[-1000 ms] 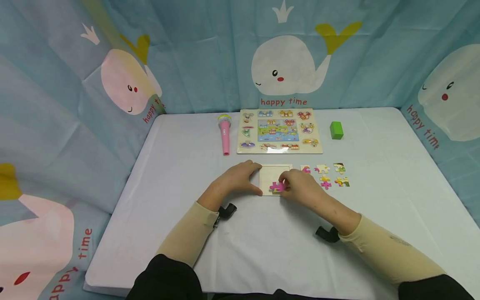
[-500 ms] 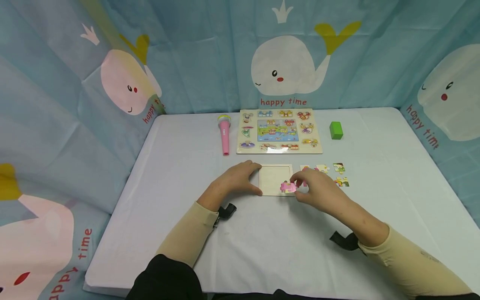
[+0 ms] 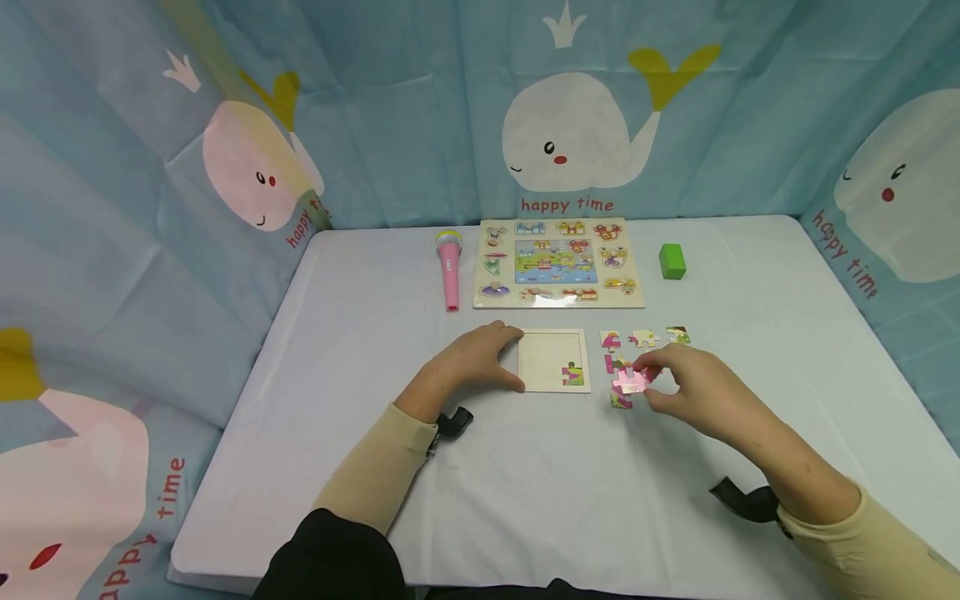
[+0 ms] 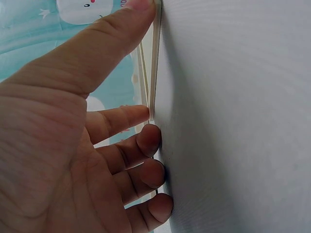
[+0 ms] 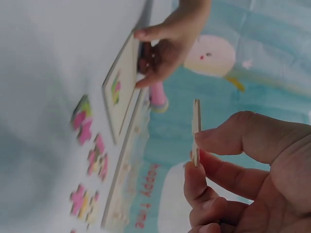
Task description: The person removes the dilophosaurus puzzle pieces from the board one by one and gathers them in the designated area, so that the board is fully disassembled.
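Observation:
A square wooden puzzle tray point(image 3: 540, 358) lies flat on the table. One pink and green puzzle piece point(image 3: 573, 374) sits in its lower right corner. My left hand point(image 3: 480, 358) rests at the tray's left edge, thumb and index finger spread to touch its two corners. In the left wrist view the other fingers are slightly bent beside the edge. My right hand point(image 3: 693, 387) pinches a pink puzzle piece point(image 3: 630, 382) between thumb and fingers, right of the tray. The right wrist view shows this held piece point(image 5: 196, 131) edge-on. It overlaps loose pieces point(image 3: 611, 340) in the head view.
Several loose puzzle pieces point(image 3: 643, 337) lie right of the tray, some hidden behind my right hand. Farther back are a pink toy microphone point(image 3: 450, 271), a larger picture puzzle board point(image 3: 483, 279) and a green block point(image 3: 672, 262). A whale-print curtain point(image 3: 420, 125) hangs behind the table.
My right hand has carried the pinched pink piece from over the tray rightward to the loose pieces, uncovering the piece in the tray's corner. My left hand has stayed put.

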Motion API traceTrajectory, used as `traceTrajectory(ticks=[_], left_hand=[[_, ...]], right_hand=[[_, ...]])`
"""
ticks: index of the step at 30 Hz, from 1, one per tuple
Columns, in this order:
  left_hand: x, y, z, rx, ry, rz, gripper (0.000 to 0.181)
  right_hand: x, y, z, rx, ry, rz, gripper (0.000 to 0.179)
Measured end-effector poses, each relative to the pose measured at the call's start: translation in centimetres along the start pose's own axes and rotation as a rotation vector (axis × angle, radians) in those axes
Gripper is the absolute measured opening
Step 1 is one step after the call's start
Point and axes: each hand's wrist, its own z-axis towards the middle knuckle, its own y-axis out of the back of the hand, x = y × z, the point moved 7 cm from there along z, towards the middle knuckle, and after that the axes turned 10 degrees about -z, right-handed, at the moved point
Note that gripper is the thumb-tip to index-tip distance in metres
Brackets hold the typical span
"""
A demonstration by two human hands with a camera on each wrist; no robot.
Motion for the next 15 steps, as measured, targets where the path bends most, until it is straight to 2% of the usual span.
traceTrajectory(ticks=[6, 15], left_hand=[[0.0, 0.1, -0.1, -0.006, 0.002, 0.002, 0.091], [-0.1, 0.1, -0.1, 0.000, 0.003, -0.005, 0.091]], right_hand=[[-2.0, -0.3, -0.9, 0.016, -0.033, -0.007, 0.033], [-4.3, -2.0, -1.2, 0.061, -0.071, -0.020, 0.030]])
